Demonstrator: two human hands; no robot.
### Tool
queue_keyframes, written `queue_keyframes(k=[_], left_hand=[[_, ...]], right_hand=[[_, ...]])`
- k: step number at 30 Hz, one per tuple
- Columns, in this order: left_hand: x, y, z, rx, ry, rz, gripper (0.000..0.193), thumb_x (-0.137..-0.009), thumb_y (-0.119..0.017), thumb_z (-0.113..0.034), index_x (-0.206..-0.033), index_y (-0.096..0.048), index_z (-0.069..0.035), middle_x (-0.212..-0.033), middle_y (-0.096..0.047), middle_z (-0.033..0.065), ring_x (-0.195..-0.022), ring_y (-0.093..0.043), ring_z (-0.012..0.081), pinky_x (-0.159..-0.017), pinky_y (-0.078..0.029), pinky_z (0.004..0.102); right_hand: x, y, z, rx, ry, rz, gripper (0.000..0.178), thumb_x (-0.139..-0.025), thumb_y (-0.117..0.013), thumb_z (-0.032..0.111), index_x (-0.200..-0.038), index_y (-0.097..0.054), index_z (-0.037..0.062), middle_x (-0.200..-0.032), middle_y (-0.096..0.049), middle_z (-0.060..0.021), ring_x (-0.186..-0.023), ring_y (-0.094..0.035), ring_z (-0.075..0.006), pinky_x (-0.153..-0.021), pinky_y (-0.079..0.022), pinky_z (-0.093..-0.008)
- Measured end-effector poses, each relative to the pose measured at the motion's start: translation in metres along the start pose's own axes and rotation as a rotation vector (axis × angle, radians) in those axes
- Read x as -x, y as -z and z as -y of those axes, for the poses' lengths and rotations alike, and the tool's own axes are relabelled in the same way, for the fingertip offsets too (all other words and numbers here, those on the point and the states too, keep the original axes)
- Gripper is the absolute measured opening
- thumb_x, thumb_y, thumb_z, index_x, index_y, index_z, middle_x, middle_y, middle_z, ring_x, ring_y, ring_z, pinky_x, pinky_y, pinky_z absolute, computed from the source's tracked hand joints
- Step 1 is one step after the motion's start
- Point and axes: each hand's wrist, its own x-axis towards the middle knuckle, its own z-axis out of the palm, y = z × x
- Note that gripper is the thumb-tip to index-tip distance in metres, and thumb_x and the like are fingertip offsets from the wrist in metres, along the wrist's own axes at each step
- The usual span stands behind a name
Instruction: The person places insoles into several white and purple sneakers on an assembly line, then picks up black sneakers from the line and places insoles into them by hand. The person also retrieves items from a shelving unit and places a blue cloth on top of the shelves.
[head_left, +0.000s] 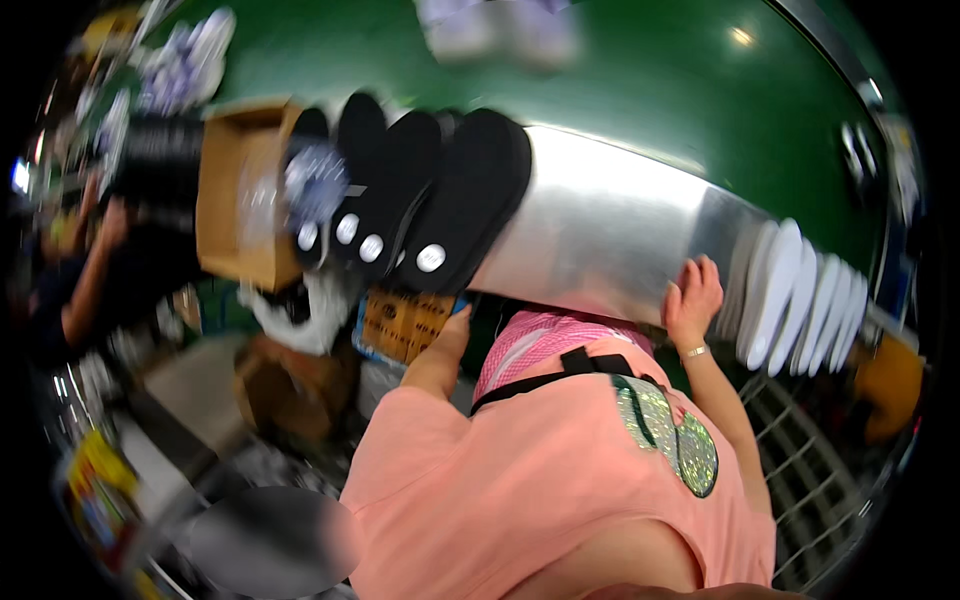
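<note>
My right hand (692,305) rests at the near edge of a shiny metal bench (610,215), fingers apart and nothing in them. Just right of it, a row of white insoles (775,290) stands on edge at the bench's end. Down on the left, my left hand (457,328) is beside the blue rim of a bin holding a printed brown carton (405,325). Its fingers are mostly hidden, so whether it grips the rim is unclear. Black insoles (465,200) with round white stickers lie overlapping on the bench's left part, above that hand.
An open cardboard box (245,195) stands left of the black insoles, beside a clear plastic bundle (316,185). A white plastic bag (310,320) hangs below. Wire racking (805,470) is at lower right. Another person's arm (90,270) shows at far left.
</note>
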Motion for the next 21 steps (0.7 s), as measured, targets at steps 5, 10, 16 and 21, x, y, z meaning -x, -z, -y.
queue_keyframes(k=[5,10,16,21], left_hand=[[-0.007,-0.058,-0.023,-0.237,-0.249,-0.032,0.036,-0.080,-0.035,-0.030,-0.105,-0.054,-0.014,-0.110,-0.051,0.0045,-0.109,-0.039,0.0215,-0.094,-0.010,0.0444],[-0.023,-0.087,-0.050,-0.423,-0.378,-0.109,0.037,-0.080,-0.033,-0.032,-0.106,-0.055,-0.016,-0.110,-0.052,0.0023,-0.109,-0.039,0.0202,-0.095,-0.008,0.0449],[-0.019,-0.052,-0.083,-0.533,-0.342,-0.009,0.037,-0.080,-0.033,-0.032,-0.102,-0.057,-0.016,-0.106,-0.055,0.0013,-0.105,-0.043,0.0202,-0.091,-0.017,0.0435],[-0.023,-0.031,-0.100,-0.474,-0.214,0.044,0.034,-0.080,-0.034,-0.033,-0.091,-0.063,-0.018,-0.100,-0.058,0.0018,-0.097,-0.050,0.0197,-0.090,-0.020,0.0434]], right_hand=[[0.008,-0.024,0.011,0.078,0.084,0.014,0.046,-0.078,-0.044,0.026,-0.118,-0.036,0.0055,-0.125,-0.031,-0.0156,-0.117,-0.024,-0.0308,-0.094,-0.016,-0.0422],[0.011,-0.036,0.004,0.123,0.079,0.055,0.048,-0.079,-0.040,0.027,-0.121,-0.030,0.0046,-0.128,-0.026,-0.0156,-0.120,-0.020,-0.0303,-0.095,-0.012,-0.0436],[0.009,-0.024,-0.019,0.081,0.128,0.084,0.049,-0.078,-0.042,0.027,-0.120,-0.032,0.0038,-0.126,-0.028,-0.0180,-0.116,-0.024,-0.0344,-0.092,-0.018,-0.0442],[0.000,-0.009,-0.052,-0.009,0.394,0.120,0.045,-0.073,-0.050,0.022,-0.115,-0.042,0.0067,-0.122,-0.033,-0.0180,-0.111,-0.031,-0.0344,-0.087,-0.026,-0.0447]])
